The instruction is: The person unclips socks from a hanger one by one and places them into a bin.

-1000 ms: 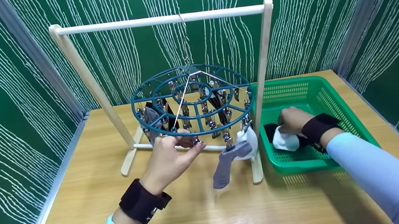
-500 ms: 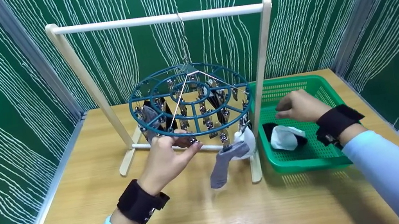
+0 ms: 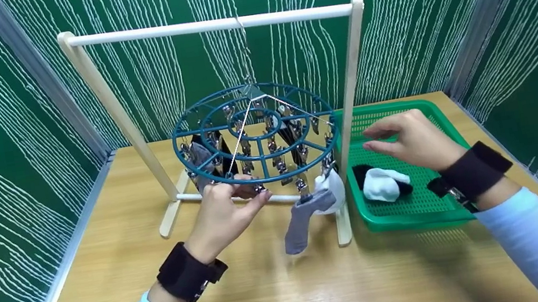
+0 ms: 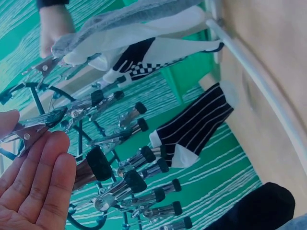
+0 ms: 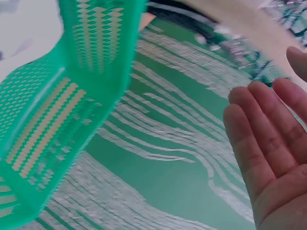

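Observation:
My left hand (image 3: pixel 223 219) pinches a metal clip (image 4: pixel 37 125) at the near rim of a round dark-teal clip hanger (image 3: pixel 267 179). That clip's jaws hold nothing. My right hand (image 3: pixel 419 142), fingers extended and holding nothing, is over the green basket (image 3: pixel 365 224). Inside the basket a crumpled white sock (image 3: pixel 383 184) lies over a black one (image 3: pixel 364 174). A grey sock (image 3: pixel 298 229) hangs from the hanger's near right side, beside a white sock (image 3: pixel 334 189). In the left wrist view a black striped sock (image 4: pixel 196 124) and a checked sock (image 4: pixel 148 69) also hang there.
A wooden rack with a white top bar (image 3: pixel 207 25) carries the hanger. Its right post (image 3: pixel 350 69) stands between the hanger and the basket. Patterned green panels (image 3: pixel 408 45) enclose the wooden table (image 3: pixel 269 295) at the back and sides.
My right hand has let go of the white sock in the basket and moved up and to the right, its fingers spreading. My left hand has stayed on the clip.

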Motion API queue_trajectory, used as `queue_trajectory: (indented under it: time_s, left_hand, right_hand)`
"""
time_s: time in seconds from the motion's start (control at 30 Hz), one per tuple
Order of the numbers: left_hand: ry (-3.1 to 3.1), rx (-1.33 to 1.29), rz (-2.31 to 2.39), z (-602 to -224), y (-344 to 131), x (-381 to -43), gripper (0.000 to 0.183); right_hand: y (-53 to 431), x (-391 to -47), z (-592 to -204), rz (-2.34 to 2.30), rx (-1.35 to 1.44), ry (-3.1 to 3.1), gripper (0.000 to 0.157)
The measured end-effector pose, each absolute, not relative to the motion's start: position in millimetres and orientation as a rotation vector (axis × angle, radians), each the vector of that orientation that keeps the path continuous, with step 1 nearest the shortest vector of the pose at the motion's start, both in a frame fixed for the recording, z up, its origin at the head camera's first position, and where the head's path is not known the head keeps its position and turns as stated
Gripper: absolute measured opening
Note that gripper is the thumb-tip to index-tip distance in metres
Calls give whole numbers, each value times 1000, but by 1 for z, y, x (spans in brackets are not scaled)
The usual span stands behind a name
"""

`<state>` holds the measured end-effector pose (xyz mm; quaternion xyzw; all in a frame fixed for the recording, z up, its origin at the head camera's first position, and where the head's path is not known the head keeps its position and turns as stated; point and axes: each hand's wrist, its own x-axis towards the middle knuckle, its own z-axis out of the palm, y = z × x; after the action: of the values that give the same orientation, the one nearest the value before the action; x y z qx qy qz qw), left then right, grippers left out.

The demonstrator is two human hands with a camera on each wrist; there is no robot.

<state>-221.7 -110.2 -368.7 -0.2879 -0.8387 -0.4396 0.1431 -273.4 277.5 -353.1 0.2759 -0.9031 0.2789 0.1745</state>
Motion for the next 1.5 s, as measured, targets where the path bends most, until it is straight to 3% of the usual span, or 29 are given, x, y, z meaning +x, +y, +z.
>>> queue_trajectory:
  time_s: [0.6,1.5]
  left_hand:
    - [-2469,-824,-1249,-369,-111,-220,17]
    - [-2292,-836,-857,-363,-119,-202,15]
  right_hand:
    - [226,-239,-339,432,1189,-2074,43]
    - [200,-246,-338,313,1225,-2021,34]
